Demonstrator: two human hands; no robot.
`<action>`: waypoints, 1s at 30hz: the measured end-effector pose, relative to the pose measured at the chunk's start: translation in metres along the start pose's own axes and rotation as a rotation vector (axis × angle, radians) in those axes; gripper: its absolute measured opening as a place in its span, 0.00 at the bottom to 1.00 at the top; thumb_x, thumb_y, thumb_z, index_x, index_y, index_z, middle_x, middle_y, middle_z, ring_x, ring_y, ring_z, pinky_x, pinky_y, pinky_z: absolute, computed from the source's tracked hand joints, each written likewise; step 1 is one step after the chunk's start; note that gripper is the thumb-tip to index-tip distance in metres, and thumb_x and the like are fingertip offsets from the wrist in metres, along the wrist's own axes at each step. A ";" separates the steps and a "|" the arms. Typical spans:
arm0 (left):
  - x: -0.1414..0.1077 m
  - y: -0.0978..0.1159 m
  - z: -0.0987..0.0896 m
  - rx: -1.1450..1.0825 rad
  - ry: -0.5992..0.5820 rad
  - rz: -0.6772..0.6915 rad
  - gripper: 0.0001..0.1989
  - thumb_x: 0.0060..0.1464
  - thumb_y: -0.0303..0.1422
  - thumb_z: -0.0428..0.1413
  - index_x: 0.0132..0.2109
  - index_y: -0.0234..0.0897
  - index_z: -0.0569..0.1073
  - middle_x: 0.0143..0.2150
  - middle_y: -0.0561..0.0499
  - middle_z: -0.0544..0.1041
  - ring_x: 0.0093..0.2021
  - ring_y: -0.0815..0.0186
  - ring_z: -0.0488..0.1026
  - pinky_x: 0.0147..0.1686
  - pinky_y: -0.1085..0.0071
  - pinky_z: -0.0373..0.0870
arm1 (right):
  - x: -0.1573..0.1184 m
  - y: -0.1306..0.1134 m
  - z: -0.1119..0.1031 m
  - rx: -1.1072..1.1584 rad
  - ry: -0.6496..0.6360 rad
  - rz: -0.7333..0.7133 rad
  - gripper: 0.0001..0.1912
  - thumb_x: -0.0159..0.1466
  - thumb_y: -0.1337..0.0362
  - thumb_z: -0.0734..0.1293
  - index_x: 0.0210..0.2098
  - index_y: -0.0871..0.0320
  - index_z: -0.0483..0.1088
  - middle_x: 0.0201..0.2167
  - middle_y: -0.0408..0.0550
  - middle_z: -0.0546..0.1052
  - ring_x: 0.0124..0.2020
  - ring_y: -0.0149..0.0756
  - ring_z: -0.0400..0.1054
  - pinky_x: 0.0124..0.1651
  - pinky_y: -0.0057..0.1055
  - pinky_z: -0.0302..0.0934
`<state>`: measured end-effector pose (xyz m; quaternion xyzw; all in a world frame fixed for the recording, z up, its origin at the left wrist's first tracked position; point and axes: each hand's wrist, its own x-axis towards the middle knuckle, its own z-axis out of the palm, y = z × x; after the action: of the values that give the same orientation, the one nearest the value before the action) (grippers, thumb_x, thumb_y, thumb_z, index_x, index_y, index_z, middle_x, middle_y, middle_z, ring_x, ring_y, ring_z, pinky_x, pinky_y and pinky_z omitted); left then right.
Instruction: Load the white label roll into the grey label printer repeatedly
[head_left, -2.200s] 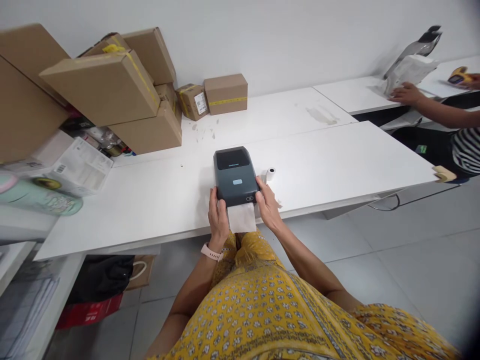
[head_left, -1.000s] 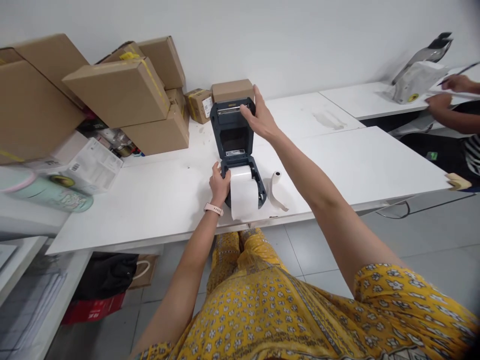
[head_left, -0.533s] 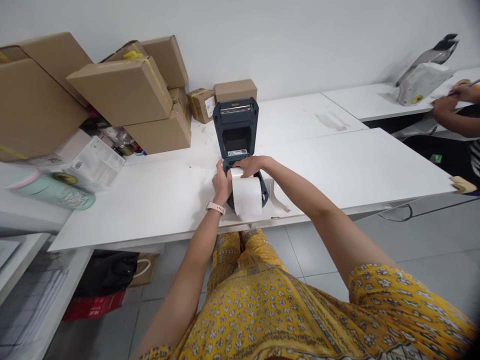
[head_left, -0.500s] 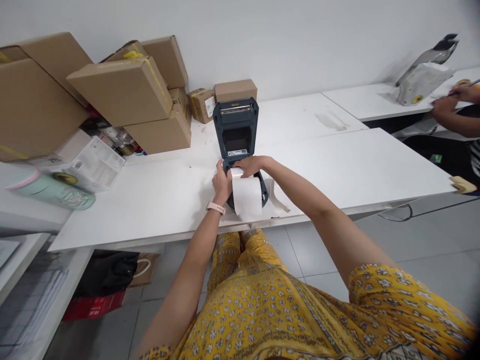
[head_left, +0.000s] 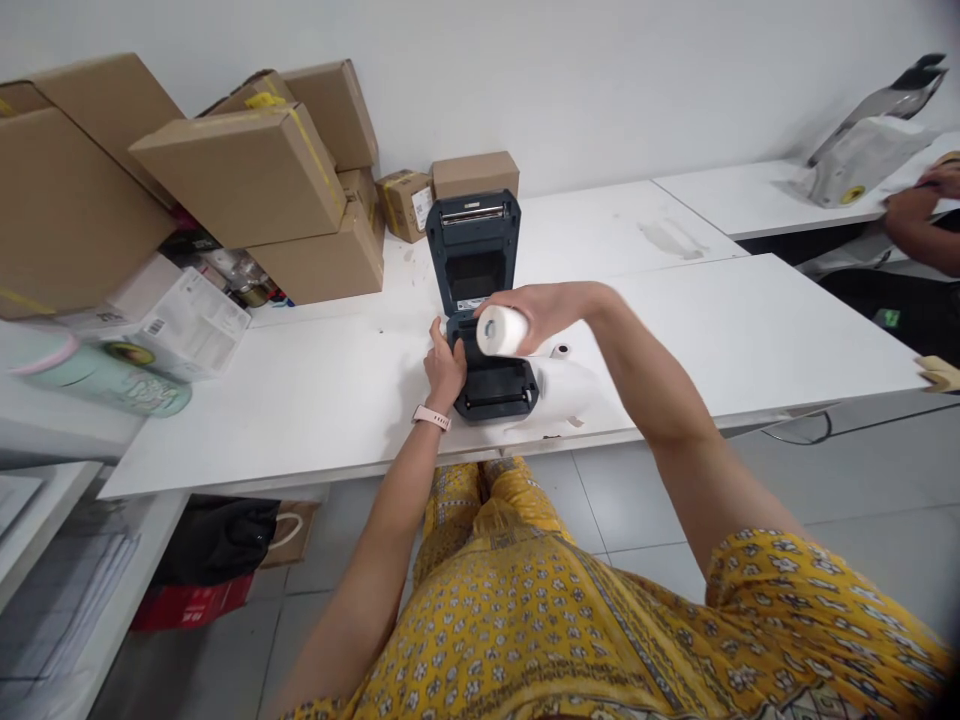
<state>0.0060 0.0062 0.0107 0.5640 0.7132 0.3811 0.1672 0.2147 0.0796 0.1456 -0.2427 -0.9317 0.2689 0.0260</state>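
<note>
A dark label printer (head_left: 495, 390) stands on the white table with its lid (head_left: 476, 245) raised, and its roll bay shows bare. My left hand (head_left: 445, 365) is closed on the printer's left side, thumb over the edge. Just above the bay, my right hand (head_left: 551, 308) grips a white paper roll (head_left: 504, 332), whose core end faces left. A loose paper strip (head_left: 566, 385), smeared by motion, lies right of the printer, apparently hanging from the roll. Behind that strip is a small white roll (head_left: 561, 350) with a dark core.
Cardboard boxes (head_left: 240, 180) are stacked at the left against the wall. In front of them are a white carton (head_left: 187, 320) and a mint bottle (head_left: 127, 385). A paper scrap (head_left: 575, 421) lies near the table's front edge. Another person's arm (head_left: 919, 225) shows at far right.
My right hand has lifted the paper roll out of the printer's bay, up and to the right. Its loose paper has swung to the right. My left hand stays on the printer.
</note>
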 end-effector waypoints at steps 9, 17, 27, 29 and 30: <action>0.002 0.001 0.002 -0.031 0.017 -0.006 0.29 0.66 0.34 0.49 0.72 0.39 0.57 0.64 0.36 0.77 0.65 0.49 0.74 0.66 0.47 0.67 | -0.143 0.114 0.030 0.442 0.849 0.255 0.37 0.47 0.57 0.80 0.56 0.50 0.71 0.58 0.56 0.76 0.56 0.48 0.72 0.60 0.46 0.69; 0.000 0.003 0.001 -0.038 0.028 -0.028 0.29 0.66 0.34 0.50 0.72 0.40 0.58 0.64 0.37 0.78 0.65 0.51 0.74 0.66 0.49 0.67 | -0.110 0.179 0.088 0.595 0.819 0.554 0.36 0.43 0.64 0.77 0.52 0.54 0.69 0.53 0.57 0.78 0.56 0.55 0.74 0.60 0.56 0.71; 0.002 0.002 0.001 -0.032 0.032 -0.019 0.28 0.65 0.34 0.50 0.70 0.42 0.59 0.62 0.39 0.79 0.65 0.51 0.75 0.64 0.50 0.68 | -0.150 0.096 0.086 0.498 1.118 0.328 0.33 0.61 0.54 0.75 0.65 0.41 0.68 0.64 0.51 0.75 0.67 0.53 0.68 0.70 0.62 0.61; 0.002 0.002 0.001 -0.017 0.027 -0.024 0.28 0.65 0.34 0.50 0.70 0.41 0.59 0.62 0.38 0.79 0.65 0.50 0.75 0.65 0.49 0.68 | -0.147 0.065 0.104 0.486 1.134 0.300 0.23 0.66 0.52 0.69 0.61 0.41 0.72 0.59 0.50 0.79 0.62 0.50 0.73 0.68 0.59 0.65; 0.002 0.002 0.001 -0.008 0.022 -0.026 0.28 0.65 0.34 0.50 0.70 0.40 0.59 0.62 0.37 0.79 0.65 0.50 0.75 0.65 0.49 0.68 | -0.141 0.055 0.116 0.476 1.112 0.310 0.21 0.68 0.52 0.67 0.60 0.42 0.73 0.58 0.50 0.79 0.61 0.50 0.74 0.68 0.58 0.65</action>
<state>0.0072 0.0091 0.0116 0.5499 0.7207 0.3880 0.1664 0.3420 -0.0021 0.0299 -0.4664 -0.6472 0.3033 0.5212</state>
